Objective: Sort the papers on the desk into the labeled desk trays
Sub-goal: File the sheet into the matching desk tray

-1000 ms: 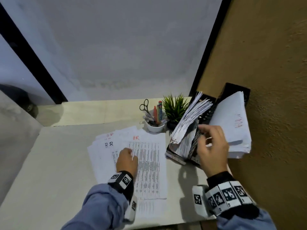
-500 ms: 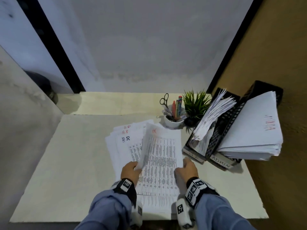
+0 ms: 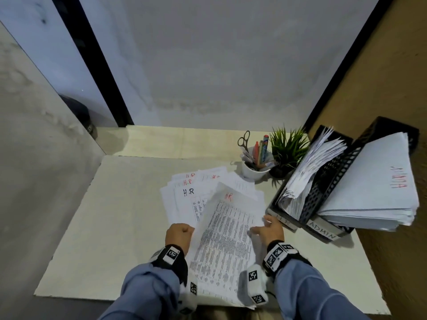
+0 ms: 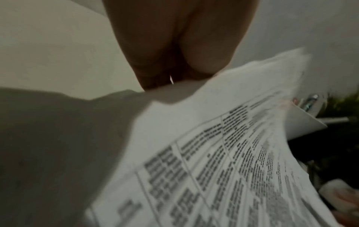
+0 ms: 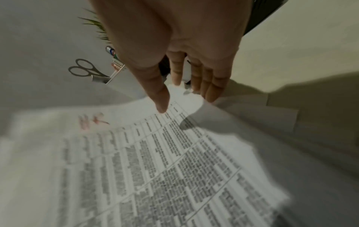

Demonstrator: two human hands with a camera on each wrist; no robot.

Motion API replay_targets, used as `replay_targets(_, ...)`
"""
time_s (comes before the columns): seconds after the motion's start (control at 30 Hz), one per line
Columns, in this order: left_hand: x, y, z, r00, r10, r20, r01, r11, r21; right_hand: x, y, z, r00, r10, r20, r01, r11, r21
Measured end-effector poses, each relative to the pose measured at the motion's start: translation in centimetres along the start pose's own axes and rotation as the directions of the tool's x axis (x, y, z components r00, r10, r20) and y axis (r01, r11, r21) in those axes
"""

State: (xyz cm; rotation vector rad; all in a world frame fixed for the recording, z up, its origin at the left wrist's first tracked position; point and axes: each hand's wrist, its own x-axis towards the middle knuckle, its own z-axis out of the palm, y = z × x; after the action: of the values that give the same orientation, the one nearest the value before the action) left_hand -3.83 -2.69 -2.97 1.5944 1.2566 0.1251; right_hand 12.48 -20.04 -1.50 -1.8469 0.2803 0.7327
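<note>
Top HR sheet coming off the pile, two trays waiting

The left hand (image 3: 179,234) has a clenched grip on the left edge of the printed sheet (image 3: 227,236), lifting it off the pile (image 3: 182,199) on the worktop (image 3: 115,215). The right hand (image 3: 269,229) is released, fingers straight over the sheet's other edge. A one-sided grip could let it sag, crease, or drag the page beneath. I count two black trays just right of the grip: the HR tray (image 3: 283,219), then the ADMIN tray (image 3: 323,230). At least five sheets are marked HR; the rest is hard to count.
</note>
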Motion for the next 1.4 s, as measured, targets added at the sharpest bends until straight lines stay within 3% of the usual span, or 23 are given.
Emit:
replay_targets(0.17, -1.0, 0.7, 0.9, 0.997, -0.014, 0.078, 0.034, 0.962, -0.270, 0.2, 0.6, 0.1, 1.000, 0.009, -0.022, -0.010, 0.999, -0.031)
replay_targets(0.3, -0.9, 0.6, 1.1, 0.989, 0.044, 0.141, 0.001, 0.954, -0.300, 0.0, 0.4, -0.3, 0.999, -0.023, -0.043, 0.021, 0.998, -0.059)
replay_targets(0.43, -0.9, 1.3, 0.1, 0.979, 0.027, 0.201, 0.058, 0.913, -0.404, 0.1, 0.3, -0.9, 0.999, -0.016, -0.050, 0.020, 0.996, 0.085)
replay_targets(0.5, -0.9, 1.5, -0.3, 0.972, 0.051, 0.229, 0.049, 0.910, -0.411, -0.4, 0.1, -0.9, 1.000, 0.009, 0.026, -0.013, 0.990, 0.143)
replay_targets(0.6, -0.6, 1.6, -1.1, 0.990, 0.030, 0.134, 0.020, 0.936, -0.352, -0.8, 0.7, -0.5, 0.996, 0.033, 0.084, -0.048, 0.980, 0.191)
replay_targets(0.7, 0.1, 1.9, -2.3, 1.000, 0.017, -0.021, -0.024, 0.925, -0.379, -0.7, 0.9, -0.9, 0.999, 0.005, 0.032, -0.013, 0.966, 0.257)
replay_targets(0.8, 0.1, 2.8, -3.2, 0.999, 0.006, -0.044, -0.024, 0.904, -0.428, -0.6, 1.0, -2.0, 1.000, 0.013, 0.013, -0.016, 0.965, 0.260)
replay_targets(1.03, 0.8, 3.4, -3.2, 0.990, -0.014, 0.143, 0.075, 0.898, -0.433, -1.0, 0.2, -1.2, 0.997, -0.082, -0.005, 0.082, 0.984, 0.158)
replay_targets(1.1, 0.3, 3.9, -2.9, 0.972, 0.010, 0.234, 0.077, 0.931, -0.356, -1.3, -0.6, -0.9, 0.996, -0.076, 0.039, 0.072, 0.993, 0.094)
replay_targets(1.27, -0.7, 4.9, -2.4, 0.900, 0.013, 0.435, 0.116, 0.957, -0.267, -2.0, -2.0, 0.1, 0.978, -0.090, 0.189, 0.064, 0.988, 0.138)
replay_targets(1.33, -1.0, 5.1, -2.5, 0.888, 0.028, 0.459, 0.097, 0.964, -0.248, -2.9, -2.9, 0.4, 0.965, -0.105, 0.239, 0.067, 0.985, 0.160)
replay_targets(1.4, -0.7, 4.7, -2.3, 0.915, 0.020, 0.404, 0.079, 0.970, -0.228, -3.1, -2.8, 0.6, 0.964, -0.117, 0.238, 0.071, 0.979, 0.192)
